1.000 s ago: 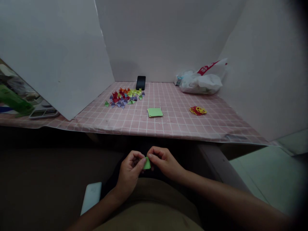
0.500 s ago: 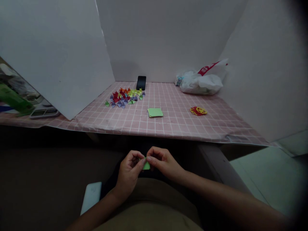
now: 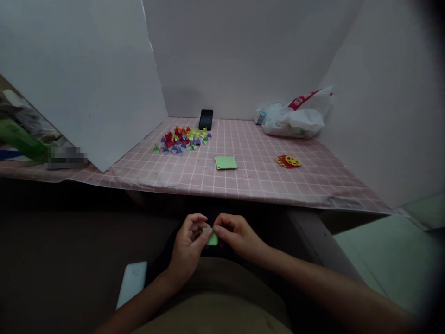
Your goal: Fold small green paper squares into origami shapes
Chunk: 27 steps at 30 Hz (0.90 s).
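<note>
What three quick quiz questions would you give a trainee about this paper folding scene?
1. True or false: the left hand and the right hand both pinch the small green folded paper piece below the table edge.
2. What stands at the back wall, just behind the pile of small multicoloured folded paper triangles? A: a slim black phone. B: a glass jar. C: a pair of scissors.
3. In one word: on which side of the pink checked tablecloth does the crumpled white plastic bag lie?

Key: 1 true; 2 A; 3 right.
</note>
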{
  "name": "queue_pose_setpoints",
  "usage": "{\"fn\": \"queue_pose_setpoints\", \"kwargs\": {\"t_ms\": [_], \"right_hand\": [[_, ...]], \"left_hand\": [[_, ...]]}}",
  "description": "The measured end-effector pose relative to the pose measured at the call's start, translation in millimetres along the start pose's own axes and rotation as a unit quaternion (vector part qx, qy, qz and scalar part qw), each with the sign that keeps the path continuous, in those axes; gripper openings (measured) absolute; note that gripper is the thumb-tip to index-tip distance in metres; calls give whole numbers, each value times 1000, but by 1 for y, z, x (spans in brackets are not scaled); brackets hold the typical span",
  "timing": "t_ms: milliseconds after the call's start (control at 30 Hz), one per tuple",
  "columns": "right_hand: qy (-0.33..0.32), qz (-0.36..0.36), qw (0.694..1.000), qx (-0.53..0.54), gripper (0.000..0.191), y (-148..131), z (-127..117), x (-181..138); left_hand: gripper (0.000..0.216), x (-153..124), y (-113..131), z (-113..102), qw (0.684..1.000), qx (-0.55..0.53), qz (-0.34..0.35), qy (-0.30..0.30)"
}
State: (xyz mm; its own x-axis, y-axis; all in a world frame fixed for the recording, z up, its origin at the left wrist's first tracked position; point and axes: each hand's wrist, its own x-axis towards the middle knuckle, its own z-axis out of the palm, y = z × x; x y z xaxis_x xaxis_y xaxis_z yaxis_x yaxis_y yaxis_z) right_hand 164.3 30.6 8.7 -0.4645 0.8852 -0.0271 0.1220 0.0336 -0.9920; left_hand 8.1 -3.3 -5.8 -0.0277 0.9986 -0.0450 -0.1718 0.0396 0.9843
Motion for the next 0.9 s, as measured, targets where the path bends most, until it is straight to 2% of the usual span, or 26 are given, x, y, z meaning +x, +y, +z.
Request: {"fn": "queue_pose_setpoints", "kwargs": {"t_ms": [100, 233, 500, 767, 900], "right_hand": [[38, -40, 997, -45, 18, 2, -1, 1], [60, -62, 994, -69, 19, 4, -1, 1], [74, -46, 995, -53, 21, 5, 2, -3], [109, -13, 994, 29, 24, 3, 10, -3], [125, -11, 992, 35, 25, 2, 12, -2]], "left_hand": [[35, 3, 2, 0, 998, -18, -42, -32], [21, 6, 3, -2, 993, 28, -77, -80], [21, 6, -1, -5, 992, 53, -69, -92], [30, 6, -5, -4, 994, -6, -77, -83], [28, 6, -2, 0, 994, -6, -69, -80]]}}
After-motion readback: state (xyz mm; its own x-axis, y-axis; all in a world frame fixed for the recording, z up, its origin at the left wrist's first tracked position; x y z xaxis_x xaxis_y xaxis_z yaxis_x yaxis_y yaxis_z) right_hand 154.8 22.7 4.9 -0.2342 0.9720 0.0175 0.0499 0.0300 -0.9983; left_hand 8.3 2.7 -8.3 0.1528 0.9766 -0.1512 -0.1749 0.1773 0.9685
